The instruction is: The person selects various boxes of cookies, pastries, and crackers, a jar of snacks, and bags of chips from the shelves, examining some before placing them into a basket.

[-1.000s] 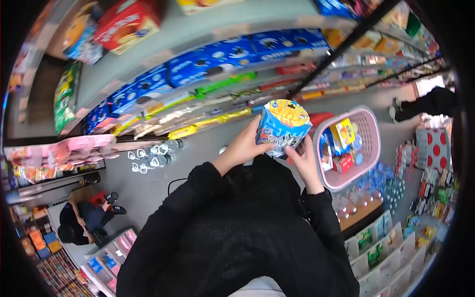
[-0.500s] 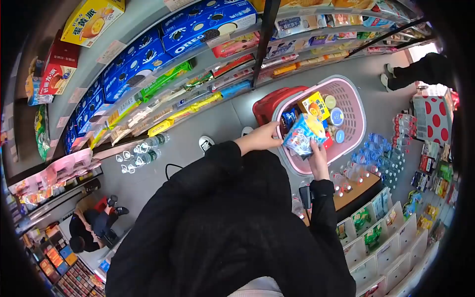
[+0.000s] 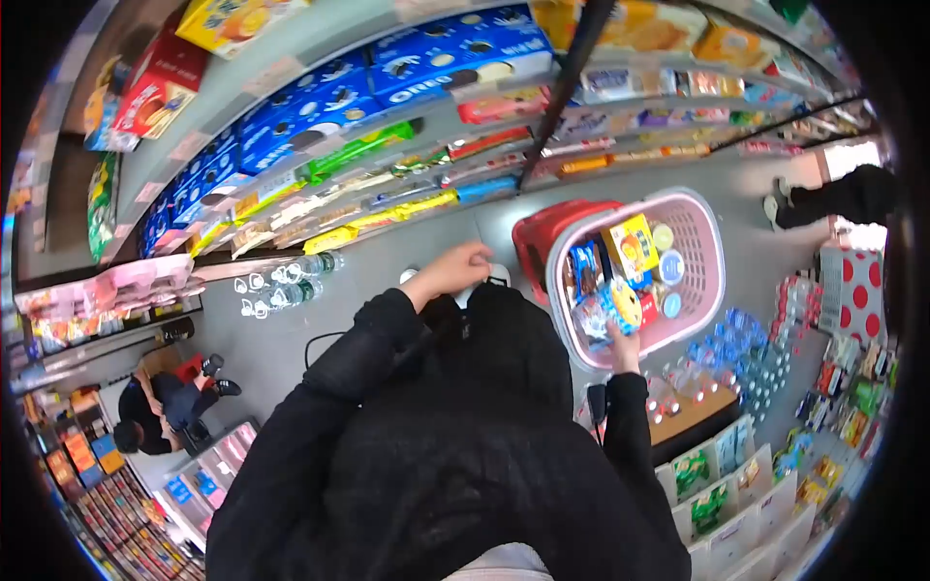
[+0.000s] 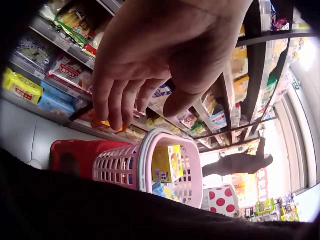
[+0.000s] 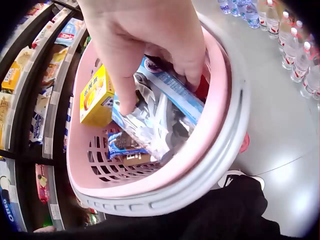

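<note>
Right hand [image 3: 626, 349] round a blue packet [image 3: 625, 304] in a pink basket [image 3: 710, 257] (left hand [image 3: 452, 270] loose).

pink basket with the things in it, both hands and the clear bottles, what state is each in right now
pink basket: open-topped, holding several packaged goods
blue snack pack: inside the basket, gripped
yellow box: in the basket, looks closed from the sides that show
right hand: reaching into the basket, gripping the blue snack pack
left hand: outside the basket, fingers loosely curled, holding nothing
clear bottles: standing upright, capped
</note>
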### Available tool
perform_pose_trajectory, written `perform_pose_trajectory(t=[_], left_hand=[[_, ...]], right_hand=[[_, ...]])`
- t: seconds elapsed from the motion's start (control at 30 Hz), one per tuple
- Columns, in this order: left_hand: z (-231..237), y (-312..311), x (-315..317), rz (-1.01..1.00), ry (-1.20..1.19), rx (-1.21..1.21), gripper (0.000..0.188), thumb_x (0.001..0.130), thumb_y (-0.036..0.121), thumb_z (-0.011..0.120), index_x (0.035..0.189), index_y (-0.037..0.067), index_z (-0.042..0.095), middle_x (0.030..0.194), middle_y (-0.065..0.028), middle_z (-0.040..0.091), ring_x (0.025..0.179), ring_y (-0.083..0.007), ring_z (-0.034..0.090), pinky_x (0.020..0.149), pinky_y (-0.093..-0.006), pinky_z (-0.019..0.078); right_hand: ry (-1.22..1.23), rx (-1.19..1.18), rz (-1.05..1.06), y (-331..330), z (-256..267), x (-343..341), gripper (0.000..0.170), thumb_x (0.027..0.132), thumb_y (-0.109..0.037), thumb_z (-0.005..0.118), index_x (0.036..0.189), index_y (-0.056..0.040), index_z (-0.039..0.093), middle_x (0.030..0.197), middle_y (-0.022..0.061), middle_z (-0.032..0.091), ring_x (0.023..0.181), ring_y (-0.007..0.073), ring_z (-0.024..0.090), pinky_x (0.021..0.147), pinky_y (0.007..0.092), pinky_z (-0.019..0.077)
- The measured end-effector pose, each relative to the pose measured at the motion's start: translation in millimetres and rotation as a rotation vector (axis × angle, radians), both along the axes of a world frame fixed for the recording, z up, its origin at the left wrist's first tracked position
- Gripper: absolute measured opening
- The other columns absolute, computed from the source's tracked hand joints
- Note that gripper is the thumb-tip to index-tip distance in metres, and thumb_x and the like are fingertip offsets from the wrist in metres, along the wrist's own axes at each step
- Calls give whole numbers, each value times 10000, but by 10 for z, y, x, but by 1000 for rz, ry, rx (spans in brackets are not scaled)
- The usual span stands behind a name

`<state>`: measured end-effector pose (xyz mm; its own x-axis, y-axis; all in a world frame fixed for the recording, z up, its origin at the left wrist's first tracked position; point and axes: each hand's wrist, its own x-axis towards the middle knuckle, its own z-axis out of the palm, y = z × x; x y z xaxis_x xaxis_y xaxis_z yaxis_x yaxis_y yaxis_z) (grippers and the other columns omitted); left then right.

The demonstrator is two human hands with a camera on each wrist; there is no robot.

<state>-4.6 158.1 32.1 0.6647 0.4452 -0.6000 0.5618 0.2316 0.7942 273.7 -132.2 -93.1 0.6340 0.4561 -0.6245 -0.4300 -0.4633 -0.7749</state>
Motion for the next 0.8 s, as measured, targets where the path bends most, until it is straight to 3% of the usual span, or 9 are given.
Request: perform_pose_trajectory(t=[0.07,0.13,0.17,0.23,0.27,0.33,0.43,0.63,0.8], left_hand=[[130,63,-105,66,11,21,366,786,206,554,1107,45,481,930,-61,554,851,-123,524,748,-269,427],[-18,103,-281,117,-88,111,354,797,200,542,1116,59,478,944,-59,553,867,-130,524,763,-273,425],[-8,138,-357,135,-105,140,352,803,201,541,1119,60,474,950,-59,553,875,-132,523,770,-275,425],[193,231,-537,178,-113,180,353,811,207,543,1121,56,467,954,-58,551,884,-135,522,776,-278,423],[358,273,-632,201,-107,186,356,814,212,547,1120,52,463,951,-58,549,886,-135,521,776,-279,423],[323,359,-885,266,-162,215,374,811,219,559,1126,44,457,944,-58,546,895,-133,516,775,-280,422],[500,527,-1348,251,-173,338,395,814,204,558,1154,41,440,952,-64,542,900,-130,509,778,-271,421],[1129,826,-2479,465,-407,326,337,838,148,534,1143,28,455,981,-63,536,909,-121,520,794,-262,422],[1967,1000,-3556,821,-409,760,252,823,73,518,1066,10,505,940,-51,569,885,-121,528,782,-261,424]], right_hand=[[-127,31,43,-26,36,19,418,711,-78,649,1074,37,476,982,90,565,836,174,555,704,307,453],[-184,-340,158,90,191,138,437,685,-80,653,1057,63,474,994,109,554,856,160,532,697,306,447],[-472,-448,216,140,223,159,426,681,-65,642,1051,63,475,997,108,548,873,162,522,711,313,444],[-489,59,109,248,262,232,464,658,-71,636,1070,53,461,976,124,552,862,186,523,757,317,426],[-779,-155,223,221,27,472,478,662,-63,618,1092,51,443,1008,160,534,899,212,515,798,322,407],[-868,-281,297,672,499,284,491,695,-58,592,1137,52,410,1103,185,483,986,239,483,861,333,373],[-754,3,327,1372,920,-49,504,768,-86,557,1212,33,349,1238,166,393,1111,254,416,935,336,327],[-530,536,593,2760,2391,-1639,403,810,-23,486,1196,12,378,1181,131,442,1048,206,470,910,305,350],[-711,770,878,3558,3387,-2998,304,791,1,510,1093,18,473,1031,86,526,959,180,511,839,269,384]])
